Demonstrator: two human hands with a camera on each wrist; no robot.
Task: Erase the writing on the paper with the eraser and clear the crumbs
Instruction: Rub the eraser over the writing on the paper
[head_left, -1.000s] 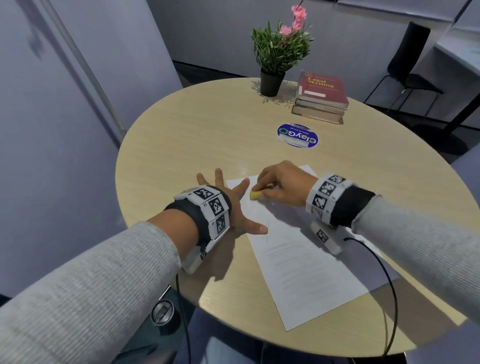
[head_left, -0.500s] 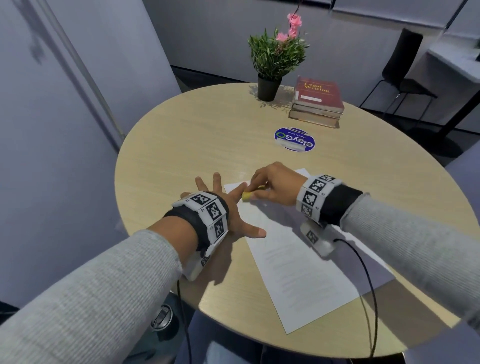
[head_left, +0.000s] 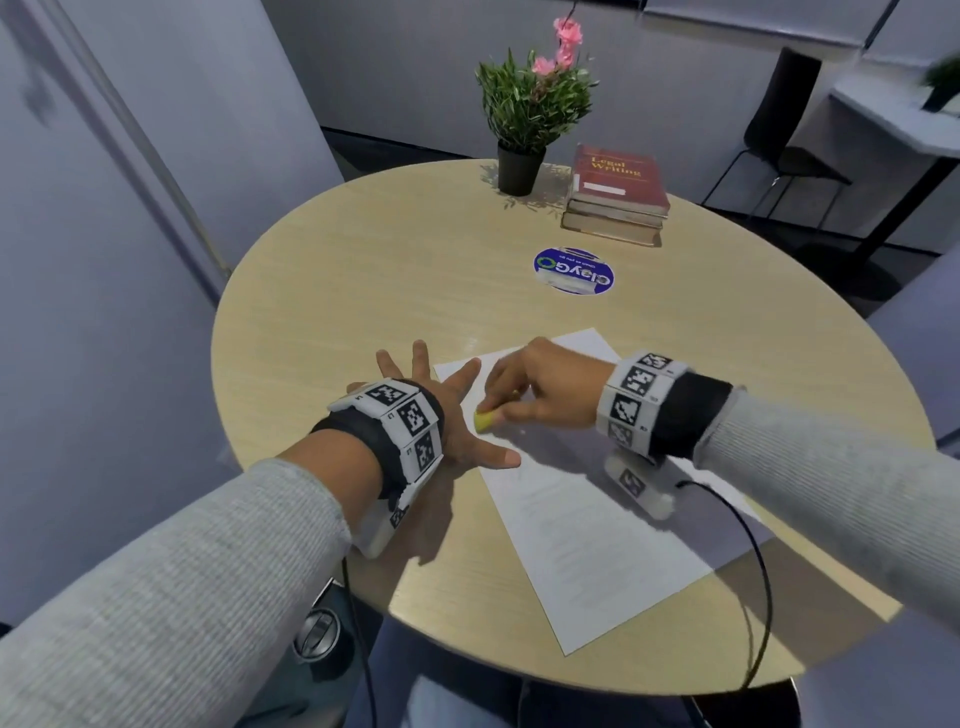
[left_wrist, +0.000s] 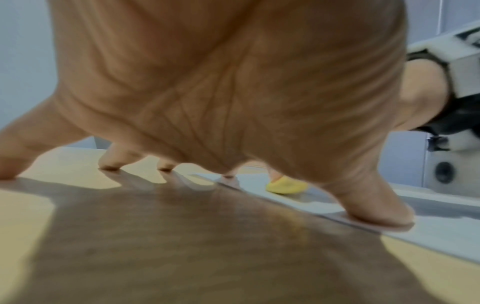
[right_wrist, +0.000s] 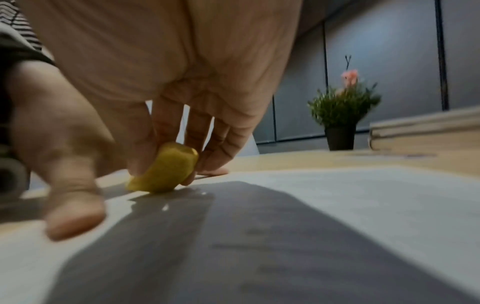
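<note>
Both hands work at the far left corner of the paper (head_left: 587, 525). Left hand (head_left: 447, 415) lies flat with fingers spread, thumb and forefinger tips pressing the sheet's edge while the other fingertips rest on the round table (head_left: 363, 291). Right hand (head_left: 540, 389) pinches the yellow eraser (head_left: 485, 420) between thumb and fingers, its lower edge touching the sheet just beside the left thumb.

Over the last second the eraser has slid from higher up the corner down toward the left thumb, and the left hand has stayed planted. That reads as rubbing strokes in progress, so erasing is likely mid-way and the crumbs are not yet cleared. A few pale specks lie on the paper just beside the eraser in the right wrist view; faint lines of text show farther down the page.

Farther off stand a blue round sticker (head_left: 574, 270), a stack of books (head_left: 615, 195) and a potted plant (head_left: 535, 114), all well apart from the sheet. Only the left thumb crowds the eraser's path.
</note>
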